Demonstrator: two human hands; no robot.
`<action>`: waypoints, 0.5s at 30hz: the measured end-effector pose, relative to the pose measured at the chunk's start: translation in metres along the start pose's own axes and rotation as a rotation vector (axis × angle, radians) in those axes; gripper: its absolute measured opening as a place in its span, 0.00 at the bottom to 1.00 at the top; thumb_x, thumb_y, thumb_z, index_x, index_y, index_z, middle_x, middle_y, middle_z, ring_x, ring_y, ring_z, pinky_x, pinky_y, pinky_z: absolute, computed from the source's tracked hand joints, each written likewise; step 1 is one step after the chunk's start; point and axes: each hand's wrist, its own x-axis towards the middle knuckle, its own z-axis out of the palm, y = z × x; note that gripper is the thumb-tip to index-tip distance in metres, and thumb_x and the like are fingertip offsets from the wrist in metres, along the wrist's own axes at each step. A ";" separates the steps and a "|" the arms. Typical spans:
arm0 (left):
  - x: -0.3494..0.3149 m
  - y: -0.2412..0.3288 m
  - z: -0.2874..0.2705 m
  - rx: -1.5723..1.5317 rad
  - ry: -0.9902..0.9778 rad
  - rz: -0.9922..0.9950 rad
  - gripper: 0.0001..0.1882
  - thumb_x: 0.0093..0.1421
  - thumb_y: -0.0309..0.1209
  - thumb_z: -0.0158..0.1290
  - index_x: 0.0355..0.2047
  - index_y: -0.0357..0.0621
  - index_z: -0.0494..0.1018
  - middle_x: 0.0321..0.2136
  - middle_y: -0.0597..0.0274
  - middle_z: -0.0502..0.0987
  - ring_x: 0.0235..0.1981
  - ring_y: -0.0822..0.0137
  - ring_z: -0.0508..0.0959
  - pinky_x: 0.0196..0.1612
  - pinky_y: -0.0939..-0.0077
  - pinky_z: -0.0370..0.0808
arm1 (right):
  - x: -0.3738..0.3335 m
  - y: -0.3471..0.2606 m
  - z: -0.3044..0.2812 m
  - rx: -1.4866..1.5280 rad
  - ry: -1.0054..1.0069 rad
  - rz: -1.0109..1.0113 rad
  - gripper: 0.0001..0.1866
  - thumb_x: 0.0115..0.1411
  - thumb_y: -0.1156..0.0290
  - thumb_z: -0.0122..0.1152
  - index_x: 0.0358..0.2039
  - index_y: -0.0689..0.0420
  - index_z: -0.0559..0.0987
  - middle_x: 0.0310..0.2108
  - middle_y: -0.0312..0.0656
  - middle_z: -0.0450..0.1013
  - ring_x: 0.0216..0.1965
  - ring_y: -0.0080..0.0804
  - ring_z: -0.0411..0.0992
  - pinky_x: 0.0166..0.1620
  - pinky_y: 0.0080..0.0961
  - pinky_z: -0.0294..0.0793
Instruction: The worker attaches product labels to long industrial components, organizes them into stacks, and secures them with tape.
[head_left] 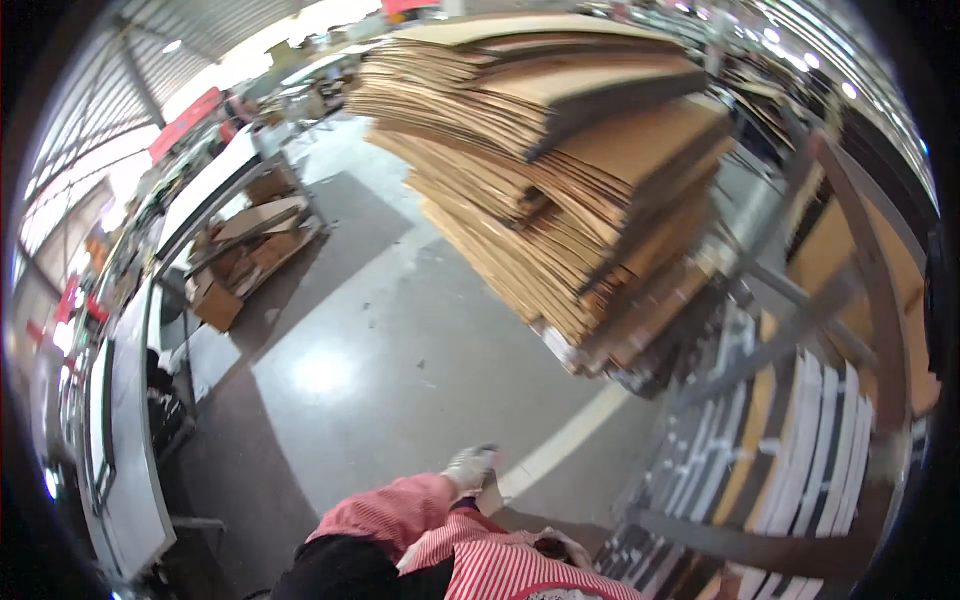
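Observation:
My left hand [470,470], in a pale glove with dark fingertips, is in front of my body at the lower middle, its fingers drawn together. Just beneath it shows a small tan piece [489,497], partly covered by the hand and too blurred to name. A red sleeve [385,515] covers that forearm. Red-and-white striped cloth [530,572] fills the bottom edge, and my right hand cannot be made out there. Beyond my hand rises a tall, uneven stack of flat brown cardboard [590,190], apart from the hand.
At right, a metal rack frame [885,300] stands over bundled grey, white and tan strips [760,450]. A low shelf with cardboard pieces [265,235] and a long worktable [135,450] line the left. Grey floor [400,370] lies between them, crossed by a pale line [565,440].

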 end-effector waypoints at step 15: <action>0.219 0.045 -0.413 0.206 -0.151 0.099 0.33 0.62 0.52 0.46 0.58 0.40 0.67 0.57 0.46 0.70 0.60 0.52 0.68 0.62 0.65 0.63 | 0.082 -0.607 0.273 -0.608 -0.575 -0.342 0.18 0.58 0.56 0.57 0.38 0.59 0.77 0.38 0.48 0.74 0.39 0.35 0.72 0.42 0.33 0.73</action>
